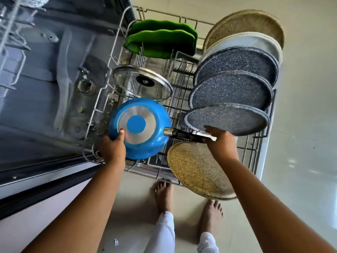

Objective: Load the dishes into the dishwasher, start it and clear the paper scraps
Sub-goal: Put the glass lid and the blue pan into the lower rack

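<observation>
A blue frying pan (145, 132) lies upside down over the front left of the pulled-out lower rack (116, 42). My left hand (113, 147) grips the pan's near rim, thumb on its metal base. My right hand (221, 141) holds the pan's black handle (182, 134). A glass lid (142, 82) leans just behind the pan. Two green plates (160, 42) stand at the back of the rack. Along the right side stand several round plates: dark speckled ones (235, 73), a white one (255, 41) and tan ones (246, 24).
The open dishwasher tub (45, 73) lies to the left, with bits of debris near its filter (85, 86). A tan plate (197, 170) stands at the rack's near corner. A small paper scrap (116, 241) lies on the tiled floor by my bare feet (163, 194).
</observation>
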